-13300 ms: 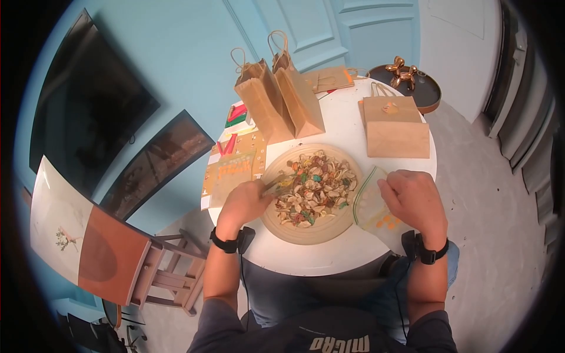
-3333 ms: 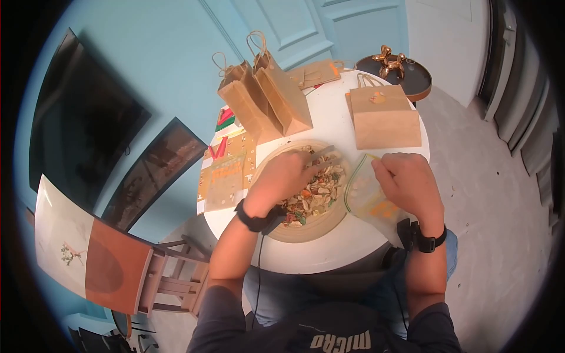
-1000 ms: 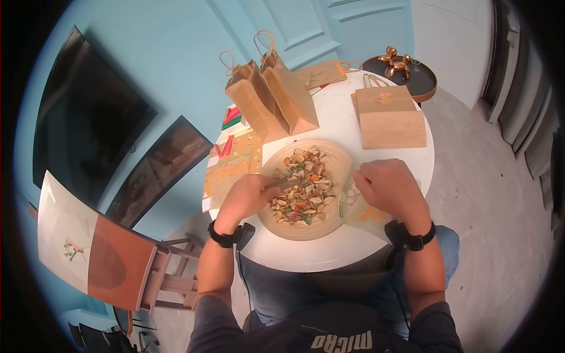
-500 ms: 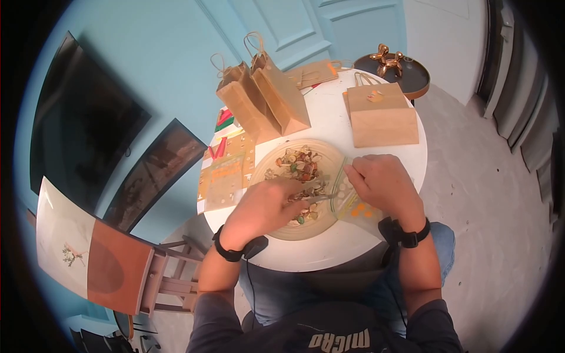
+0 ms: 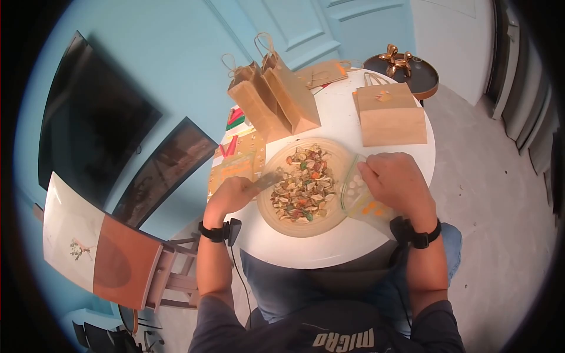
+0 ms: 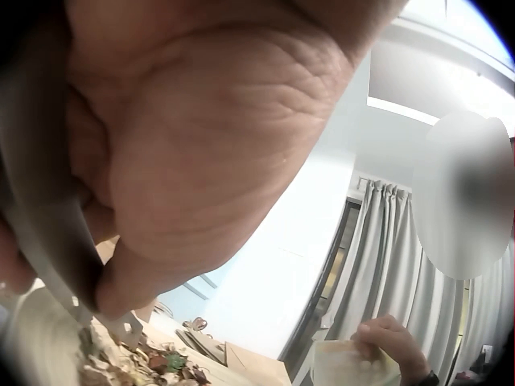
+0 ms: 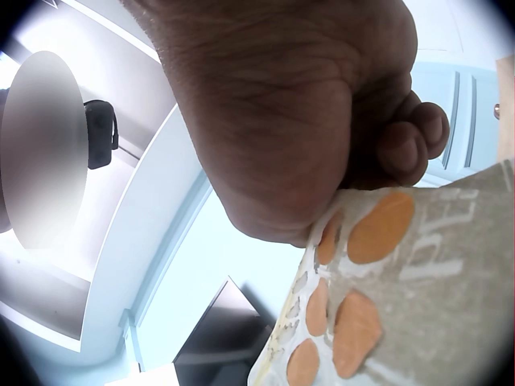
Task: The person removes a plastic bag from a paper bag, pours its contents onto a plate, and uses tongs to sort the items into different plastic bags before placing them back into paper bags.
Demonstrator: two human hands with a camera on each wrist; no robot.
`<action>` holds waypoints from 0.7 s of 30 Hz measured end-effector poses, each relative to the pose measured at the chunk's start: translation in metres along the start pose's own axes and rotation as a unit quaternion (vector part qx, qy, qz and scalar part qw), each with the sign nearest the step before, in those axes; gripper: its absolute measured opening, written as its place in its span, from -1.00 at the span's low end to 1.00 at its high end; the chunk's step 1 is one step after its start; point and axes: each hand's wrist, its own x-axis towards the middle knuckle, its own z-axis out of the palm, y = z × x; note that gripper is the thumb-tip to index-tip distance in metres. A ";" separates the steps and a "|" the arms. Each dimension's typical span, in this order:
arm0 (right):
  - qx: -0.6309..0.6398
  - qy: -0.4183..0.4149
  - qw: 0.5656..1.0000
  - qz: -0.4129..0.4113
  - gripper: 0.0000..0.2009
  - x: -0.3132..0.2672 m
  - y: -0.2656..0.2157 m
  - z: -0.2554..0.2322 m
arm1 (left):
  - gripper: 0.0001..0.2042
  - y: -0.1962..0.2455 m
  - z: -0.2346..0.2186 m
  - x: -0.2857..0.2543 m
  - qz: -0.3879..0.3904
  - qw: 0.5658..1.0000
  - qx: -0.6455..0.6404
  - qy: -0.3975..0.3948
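Note:
Metal tongs [image 5: 268, 180] are held in the left hand [image 5: 231, 195], their tips over the left side of a round tray [image 5: 265, 215]. Dried petals and slices [image 5: 306, 188] in mixed colours lie heaped on the tray. In the left wrist view the tongs [image 6: 48, 185] lie between thumb and fingers, tips by the petals [image 6: 153, 363]. The right hand [image 5: 400, 182] pinches the top of a zip bag [image 5: 368, 209] with orange print, its mouth facing the tray's right edge. The right wrist view shows the bag [image 7: 434, 281] hanging below the curled fingers.
Two upright brown paper bags [image 5: 294, 100] stand behind the tray. A folded paper bag [image 5: 393, 126] lies at the back right of the white table [image 5: 282, 256]. Another zip bag [image 5: 235, 166] and patterned sheets lie at the left; a side table [image 5: 429, 82] stands beyond.
Since half a second ago, the left hand and tongs have moved left, away from the zip bag's mouth to the tray's left side. The right hand still holds the bag beside the tray.

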 end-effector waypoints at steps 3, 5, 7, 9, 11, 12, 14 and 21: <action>0.002 -0.003 1.000 0.000 -0.60 0.002 -0.001 0.002 | -0.64 0.001 -0.001 0.002 -0.019 0.998 -0.008 -0.064; 0.002 -0.007 1.000 0.000 -0.59 0.002 -0.003 0.002 | -0.64 0.009 -0.001 -0.001 -0.010 0.993 -0.037 -0.108; 0.001 -0.013 1.000 0.002 -0.59 0.003 -0.004 0.004 | -0.64 0.017 0.004 -0.002 0.019 0.994 -0.037 -0.099; -0.001 -0.019 1.000 0.004 -0.58 0.003 -0.004 0.004 | -0.63 0.025 0.010 -0.004 0.050 0.994 -0.040 -0.084; 0.004 -0.022 1.000 0.001 -0.58 0.004 -0.006 0.004 | -0.63 0.034 0.016 -0.008 0.083 0.994 -0.044 -0.062; 0.007 -0.023 1.000 0.001 -0.58 0.004 -0.006 0.004 | -0.63 0.040 0.016 -0.009 0.081 0.994 -0.040 -0.065; 0.005 -0.022 1.000 -0.001 -0.58 0.004 -0.005 0.006 | -0.63 0.051 0.017 -0.011 0.077 0.994 -0.034 -0.071; 0.000 -0.028 1.000 -0.011 -0.59 0.004 -0.005 0.008 | -0.66 0.047 0.040 -0.010 0.096 0.995 0.006 0.001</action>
